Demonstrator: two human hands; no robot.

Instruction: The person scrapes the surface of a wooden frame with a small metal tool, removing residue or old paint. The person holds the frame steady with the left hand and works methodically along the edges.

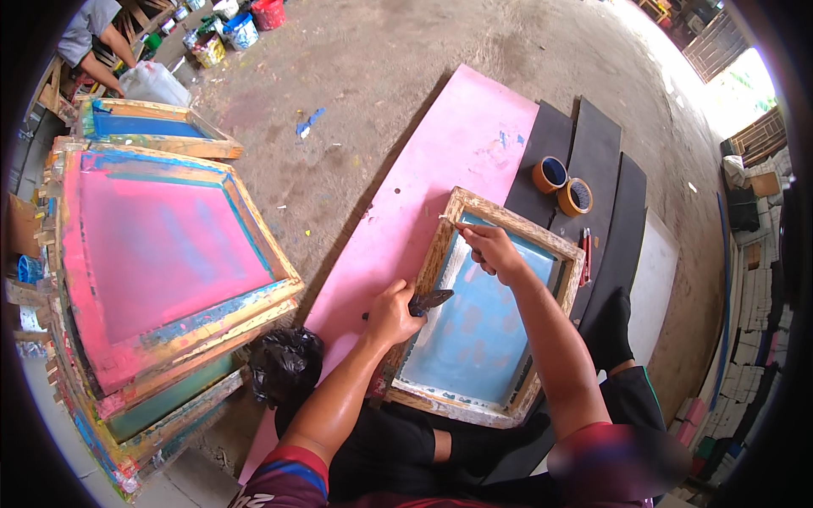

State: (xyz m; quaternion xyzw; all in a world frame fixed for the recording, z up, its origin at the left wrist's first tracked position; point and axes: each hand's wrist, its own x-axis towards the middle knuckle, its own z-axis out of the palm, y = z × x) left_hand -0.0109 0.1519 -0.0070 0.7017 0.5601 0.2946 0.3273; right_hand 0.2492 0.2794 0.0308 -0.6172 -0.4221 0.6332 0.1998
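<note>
A wooden screen-printing frame (552, 239) with pale blue mesh lies tilted in front of me, partly on a pink board. My left hand (393, 315) is wrapped round a dark tool with a pointed head (434, 300), which looks like pliers, at the frame's left side. The head points right, over the mesh edge. At the frame's upper left corner is my right hand (494, 252), its fingers closed and their tips against the wood. A small whitish bit shows by those fingertips; I cannot make out what they hold.
The pink board (461, 127) and dark boards (593, 140) lie on the floor. Two tape rolls (576, 196) and a red cutter (585, 254) rest there. Stacked paint-stained frames (169, 254) and a black plastic bag (286, 364) are left. A person (93, 42) handles a whitish bag, near paint buckets (240, 32).
</note>
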